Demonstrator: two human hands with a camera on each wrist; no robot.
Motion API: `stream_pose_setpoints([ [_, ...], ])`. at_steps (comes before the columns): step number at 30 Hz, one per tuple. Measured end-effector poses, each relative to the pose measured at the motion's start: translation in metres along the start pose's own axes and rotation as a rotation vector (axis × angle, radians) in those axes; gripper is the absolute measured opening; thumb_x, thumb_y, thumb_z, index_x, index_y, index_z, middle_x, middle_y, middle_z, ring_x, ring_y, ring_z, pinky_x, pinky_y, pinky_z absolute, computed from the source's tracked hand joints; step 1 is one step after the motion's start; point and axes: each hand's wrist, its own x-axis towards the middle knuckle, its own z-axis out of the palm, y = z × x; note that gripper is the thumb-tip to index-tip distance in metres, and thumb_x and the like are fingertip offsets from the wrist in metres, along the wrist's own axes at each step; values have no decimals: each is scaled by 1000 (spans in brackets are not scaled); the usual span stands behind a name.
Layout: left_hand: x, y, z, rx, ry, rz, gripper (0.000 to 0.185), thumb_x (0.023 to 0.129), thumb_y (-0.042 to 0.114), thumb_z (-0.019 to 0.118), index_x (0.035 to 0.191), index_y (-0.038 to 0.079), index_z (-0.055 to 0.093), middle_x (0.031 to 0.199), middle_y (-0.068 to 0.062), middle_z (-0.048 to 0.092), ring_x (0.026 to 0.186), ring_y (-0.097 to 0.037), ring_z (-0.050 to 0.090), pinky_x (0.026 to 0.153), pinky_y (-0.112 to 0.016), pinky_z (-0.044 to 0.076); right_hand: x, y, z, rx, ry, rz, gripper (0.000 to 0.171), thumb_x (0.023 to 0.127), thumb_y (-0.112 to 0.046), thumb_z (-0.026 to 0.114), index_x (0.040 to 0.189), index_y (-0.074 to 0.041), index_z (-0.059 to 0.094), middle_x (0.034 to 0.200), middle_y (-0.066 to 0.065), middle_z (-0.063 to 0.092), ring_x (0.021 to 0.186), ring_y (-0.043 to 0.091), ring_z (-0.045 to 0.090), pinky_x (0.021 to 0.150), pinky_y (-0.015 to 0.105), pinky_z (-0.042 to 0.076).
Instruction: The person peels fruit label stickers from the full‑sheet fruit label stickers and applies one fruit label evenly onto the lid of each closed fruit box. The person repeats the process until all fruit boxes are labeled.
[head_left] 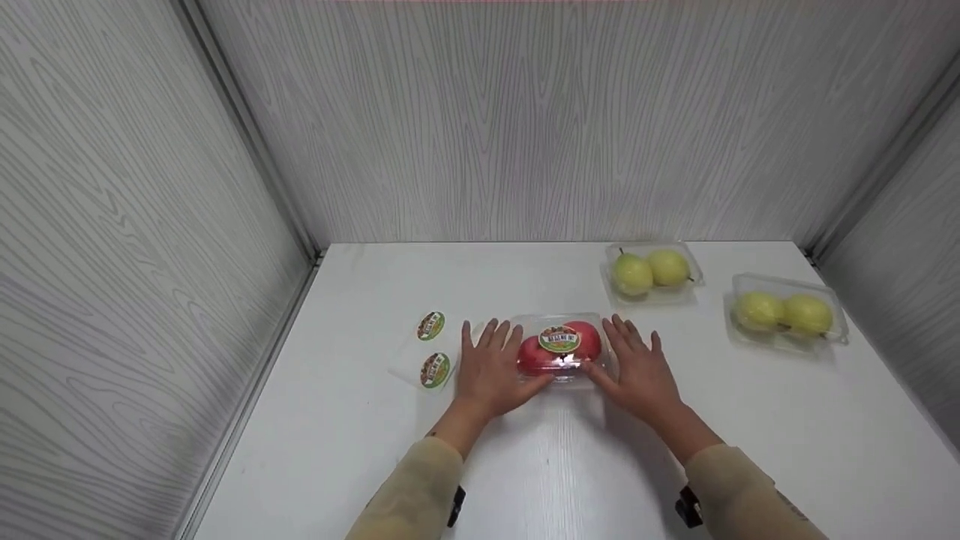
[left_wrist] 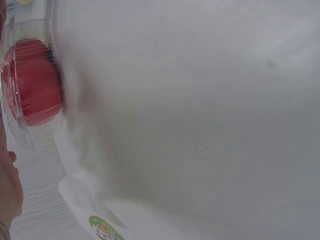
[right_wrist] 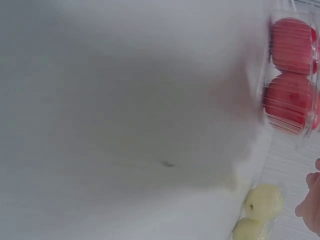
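Clear apple box [head_left: 561,349], labelled lid, two red apples. My left grip [head_left: 491,367] and right grip [head_left: 637,369] flank it, fingers flat, released. Only the head view shows the label.

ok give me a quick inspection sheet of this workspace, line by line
surface: white table, no marks seen
job's things: clear box of red apples, lid shut, round label on top
clutter: two clear boxes of yellow pears; sticker sheet with two labels
grippers: left hand and right hand flat against the apple box sides, fingers straight
cables: nothing seen
surroundings: grey wood-grain walls on three sides
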Motion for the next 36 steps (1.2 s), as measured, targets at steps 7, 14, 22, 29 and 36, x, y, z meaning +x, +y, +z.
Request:
stream_pose_setpoints([
  [7, -11, -3, 3, 21, 6, 33, 89, 95, 83, 42, 154, 17, 55, 156, -8, 56, 150, -30, 44, 124, -68, 16, -16, -2, 7, -44, -11, -21, 85, 100, -54, 67, 163, -3, 39, 166, 19, 39, 154, 40, 37, 124, 68, 16],
  [14, -17, 2, 9, 5, 41, 55, 80, 98, 76, 48, 152, 17, 57, 153, -7, 59, 148, -30, 47, 123, -67, 19, -25, -2, 14, -51, 1, -23, 80, 102, -49, 66, 162, -3, 40, 165, 20, 41, 152, 41, 39, 123, 68, 19],
  [22, -19, 3, 13, 6, 42, 52, 76, 100, 71, 51, 153, 17, 56, 152, -6, 60, 147, -29, 48, 123, -67, 20, -28, 0, 18, -34, 2, -14, 77, 103, -45, 65, 162, -2, 40, 163, 20, 45, 149, 40, 44, 122, 68, 21],
  [29, -18, 3, 12, 28, 35, 44, 74, 100, 69, 54, 152, 18, 57, 151, -5, 61, 147, -28, 48, 124, -66, 20, -26, -3, 16, -24, -12, 7, 74, 105, -41, 64, 163, -3, 38, 160, 20, 48, 147, 41, 46, 123, 66, 23],
  [36, -14, 1, 11, 34, 13, 34, 74, 101, 69, 52, 154, 17, 55, 151, -5, 61, 147, -28, 48, 124, -66, 20, -23, -8, 12, -11, -24, 36, 72, 106, -38, 62, 162, -2, 38, 160, 21, 48, 147, 41, 46, 123, 65, 22],
])
